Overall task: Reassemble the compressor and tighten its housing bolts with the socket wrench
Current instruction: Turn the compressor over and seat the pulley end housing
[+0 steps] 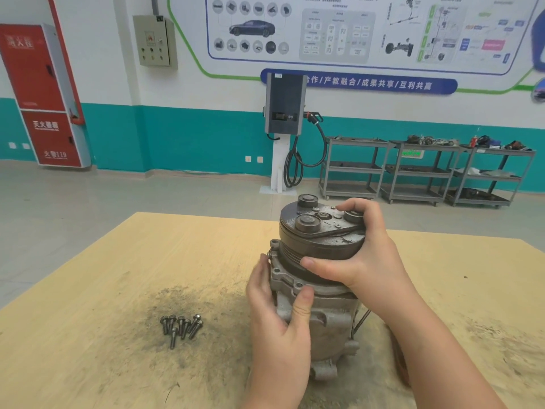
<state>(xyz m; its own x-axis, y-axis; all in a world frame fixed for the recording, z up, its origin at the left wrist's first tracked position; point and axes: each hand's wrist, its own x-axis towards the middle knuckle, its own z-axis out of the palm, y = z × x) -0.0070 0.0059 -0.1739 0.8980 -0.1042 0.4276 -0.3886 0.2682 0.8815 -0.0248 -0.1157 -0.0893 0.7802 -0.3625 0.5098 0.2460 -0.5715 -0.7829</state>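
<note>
Both hands grip the upright compressor: right hand wraps its pulley, left hand clasps its body.

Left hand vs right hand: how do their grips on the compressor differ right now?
The right hand sits high, curled over the dark pulley at the top of the compressor; the left hand sits lower, around the grey housing. The right hand reaches the pulley's top face; the left hand's thumb presses the housing's flange. Both hold the same upright unit.
</note>
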